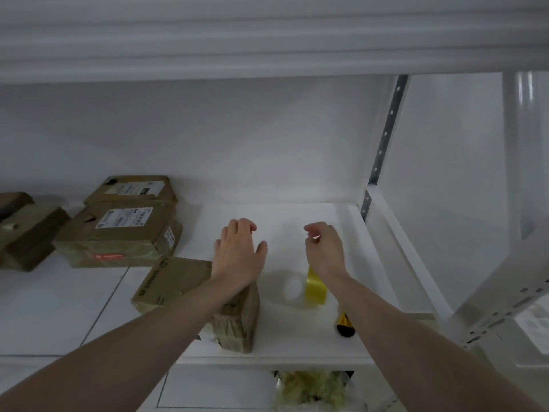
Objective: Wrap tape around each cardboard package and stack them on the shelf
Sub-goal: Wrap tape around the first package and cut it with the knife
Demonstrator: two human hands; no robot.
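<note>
I am holding both hands over the shelf [297,215], gripping nothing: left hand [237,251] spread, right hand [323,248] loosely curled, ready for the cardboard package [237,319] near the front edge beside the tape roll [316,288].

Five cardboard packages in view: one at the shelf's [297,346] front [178,281], two stacked left of it, upper [130,190] on lower [118,233], and two more at the far left, [32,233] and [13,202]; one yellow tape roll [315,288]; one black-and-yellow tool [344,324]; two bare hands, left [237,254] and right [325,248].
</note>
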